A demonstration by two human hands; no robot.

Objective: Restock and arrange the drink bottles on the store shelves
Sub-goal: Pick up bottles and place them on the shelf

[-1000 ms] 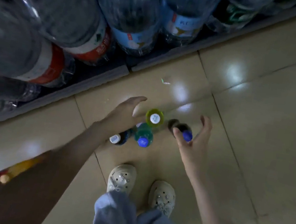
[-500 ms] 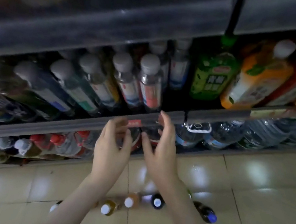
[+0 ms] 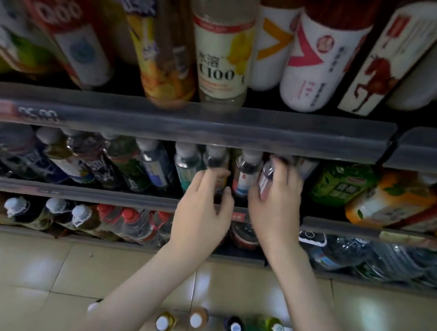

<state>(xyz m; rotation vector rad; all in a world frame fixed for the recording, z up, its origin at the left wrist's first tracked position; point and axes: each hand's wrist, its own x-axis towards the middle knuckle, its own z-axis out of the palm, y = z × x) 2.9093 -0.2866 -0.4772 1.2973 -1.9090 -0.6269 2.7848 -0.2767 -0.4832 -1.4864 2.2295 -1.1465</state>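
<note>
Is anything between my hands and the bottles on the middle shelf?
Nothing visible. The right hand grips a clear bottle in that row; the left hand holds a white-capped bottle further left.

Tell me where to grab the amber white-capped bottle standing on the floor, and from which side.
Grip the amber bottle by its neck just under the white cap, coming straight down. It stands upright in a row, a yellow bottle close on one side and a dark bottle on the other, so the top is likely the freest part.
</note>
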